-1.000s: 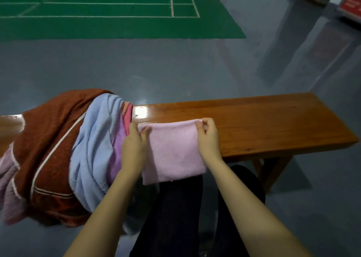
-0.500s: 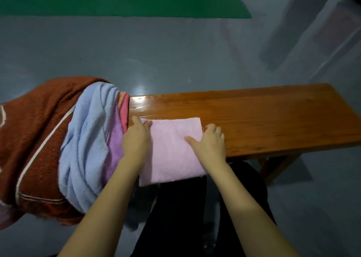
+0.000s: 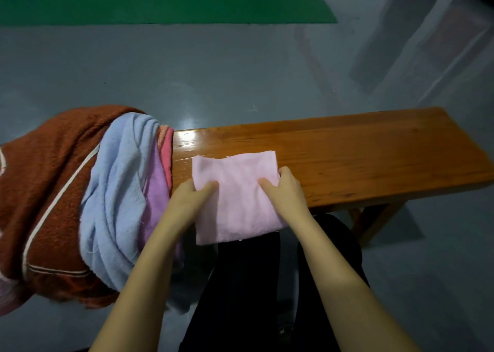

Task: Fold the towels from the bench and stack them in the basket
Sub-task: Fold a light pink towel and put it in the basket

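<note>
A small pink towel (image 3: 238, 191) lies folded on the wooden bench (image 3: 347, 162), its near part hanging over the front edge. My left hand (image 3: 191, 198) pinches its left side, thumb on top and fingers underneath. My right hand (image 3: 284, 188) grips its right side the same way. To the left, a heap of towels drapes over the bench: a rust-brown one (image 3: 50, 180), a light blue one (image 3: 117, 191), a purple one (image 3: 156, 191) and a red-pink one (image 3: 167, 151). No basket is in view.
The right half of the bench top is bare wood. My dark-trousered legs (image 3: 254, 285) are below the towel. Grey floor surrounds the bench, with a green court mat (image 3: 160, 1) far ahead and a grey pillar (image 3: 427, 30) at upper right.
Both hands slid from the towel's far corners to its sides at the bench edge, thumbs on top. The towel shifted a little to the right.
</note>
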Motion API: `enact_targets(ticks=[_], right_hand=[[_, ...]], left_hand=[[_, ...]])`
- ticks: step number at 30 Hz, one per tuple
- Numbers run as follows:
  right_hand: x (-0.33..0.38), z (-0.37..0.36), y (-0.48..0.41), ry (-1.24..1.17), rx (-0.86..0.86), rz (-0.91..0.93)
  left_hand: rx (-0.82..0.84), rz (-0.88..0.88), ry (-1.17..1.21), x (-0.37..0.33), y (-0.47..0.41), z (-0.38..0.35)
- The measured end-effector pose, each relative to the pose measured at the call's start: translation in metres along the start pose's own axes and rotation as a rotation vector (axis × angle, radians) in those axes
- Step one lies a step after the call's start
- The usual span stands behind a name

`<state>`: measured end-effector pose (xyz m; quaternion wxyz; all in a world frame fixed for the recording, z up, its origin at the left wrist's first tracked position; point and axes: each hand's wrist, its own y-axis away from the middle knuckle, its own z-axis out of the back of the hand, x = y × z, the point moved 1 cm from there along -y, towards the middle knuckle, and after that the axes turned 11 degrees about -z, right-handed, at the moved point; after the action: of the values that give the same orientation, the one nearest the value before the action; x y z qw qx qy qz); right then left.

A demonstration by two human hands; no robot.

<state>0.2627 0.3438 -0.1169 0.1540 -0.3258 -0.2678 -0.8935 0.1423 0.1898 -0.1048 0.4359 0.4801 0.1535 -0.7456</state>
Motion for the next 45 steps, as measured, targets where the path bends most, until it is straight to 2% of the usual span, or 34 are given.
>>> enact_targets(ticks=[8,12,18,26,30,39,45], right_hand=[[-0.042,0.071,0.023,-0.391,-0.195,0.003],[-0.084,0.131,0.041,-0.517,-0.383,-0.029],[-0.183,0.226,0.088,-0.662,-0.723,-0.15],[-0.312,0.286,0.17,-0.918,-1.075,-0.29],[-0.352,0.3,0.205,-0.907,-1.235,-0.333],[-0.468,0.32,0.258,-0.978,-1.371,-0.486],[-0.549,0.315,0.289,-1.076,-1.469,-0.589]], left_hand=[[0.104,-0.319,0.089,-0.057,0.004,-0.05],[0.226,-0.48,0.143,-0.111,0.022,-0.105],[0.481,-0.666,0.157,-0.19,0.085,-0.217],[0.873,-0.779,0.139,-0.228,0.185,-0.358],[0.992,-0.759,0.139,-0.23,0.226,-0.409],[1.168,-0.826,0.096,-0.234,0.307,-0.519],[1.395,-0.841,-0.073,-0.208,0.36,-0.594]])
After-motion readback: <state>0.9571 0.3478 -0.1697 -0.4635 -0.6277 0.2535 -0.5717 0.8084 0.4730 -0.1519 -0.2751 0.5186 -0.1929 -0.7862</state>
